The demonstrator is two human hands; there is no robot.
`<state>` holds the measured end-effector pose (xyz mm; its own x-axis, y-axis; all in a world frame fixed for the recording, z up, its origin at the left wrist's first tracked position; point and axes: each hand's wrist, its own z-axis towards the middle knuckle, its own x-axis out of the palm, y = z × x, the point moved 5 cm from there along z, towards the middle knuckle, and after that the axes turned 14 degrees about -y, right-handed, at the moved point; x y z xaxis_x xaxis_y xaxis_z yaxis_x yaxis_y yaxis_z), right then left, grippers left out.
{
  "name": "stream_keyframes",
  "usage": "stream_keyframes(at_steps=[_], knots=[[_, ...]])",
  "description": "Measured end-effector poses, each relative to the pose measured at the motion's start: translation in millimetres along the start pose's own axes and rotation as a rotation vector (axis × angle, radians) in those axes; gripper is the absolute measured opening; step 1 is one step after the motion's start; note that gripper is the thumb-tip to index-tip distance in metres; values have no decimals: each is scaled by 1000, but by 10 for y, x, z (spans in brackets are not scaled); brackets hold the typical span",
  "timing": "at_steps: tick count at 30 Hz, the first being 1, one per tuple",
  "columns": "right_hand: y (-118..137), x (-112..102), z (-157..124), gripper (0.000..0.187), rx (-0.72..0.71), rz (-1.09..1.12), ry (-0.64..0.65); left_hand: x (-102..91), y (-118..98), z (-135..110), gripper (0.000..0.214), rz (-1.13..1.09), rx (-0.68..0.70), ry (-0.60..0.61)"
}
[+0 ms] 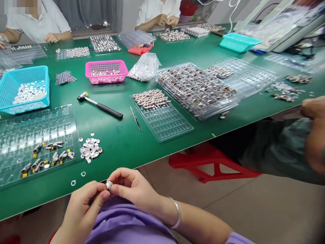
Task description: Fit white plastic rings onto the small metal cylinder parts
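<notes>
Both hands meet at the table's front edge, over my lap. Between their fingertips is a small white rounded part [109,185], mostly covered by the fingers. My left hand [85,203] pinches it from the left with thumb and forefinger. My right hand [133,184] grips it from the right, the fingers curled. Just beyond lie two white rings [73,183] and a pile of small white round caps [90,148]. To the left, a clear tray [63,118] carries several grey-white parts with yellow tabs [54,157].
A rubber mallet [101,107], tweezers [136,118] and a half-filled clear tray [167,125] lie ahead. Blue [30,105] and pink baskets [106,78] stand behind. Stacked trays [198,89] are to the right. A red stool [200,162] and another person's arm [315,132] are at right; co-workers sit opposite.
</notes>
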<state>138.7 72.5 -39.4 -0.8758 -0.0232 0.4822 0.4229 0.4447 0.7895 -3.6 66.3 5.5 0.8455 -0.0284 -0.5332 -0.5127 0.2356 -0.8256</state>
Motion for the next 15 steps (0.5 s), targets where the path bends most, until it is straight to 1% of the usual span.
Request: stream_keyframes(at_steps=[3,5,7,11,13,15], knots=[[-26,-11,21,33,70,87,-46,51,43,17,24,-49,-83,8],[-34,-12,43,34,105,138,-45,60,59,17,26,-81,-110,10],[-46,-15,67,36,174,214,-30,49,87,12,27,-92,-116,-3],[-66,-35,96,38,363,373,9,12,193,-8,24,-63,-100,-48],[-63,-57,99,37,402,423,8,-6,251,-16,23,-48,-99,-62],[-58,-80,99,38,403,452,-2,-42,309,-22,23,-27,-89,-87]])
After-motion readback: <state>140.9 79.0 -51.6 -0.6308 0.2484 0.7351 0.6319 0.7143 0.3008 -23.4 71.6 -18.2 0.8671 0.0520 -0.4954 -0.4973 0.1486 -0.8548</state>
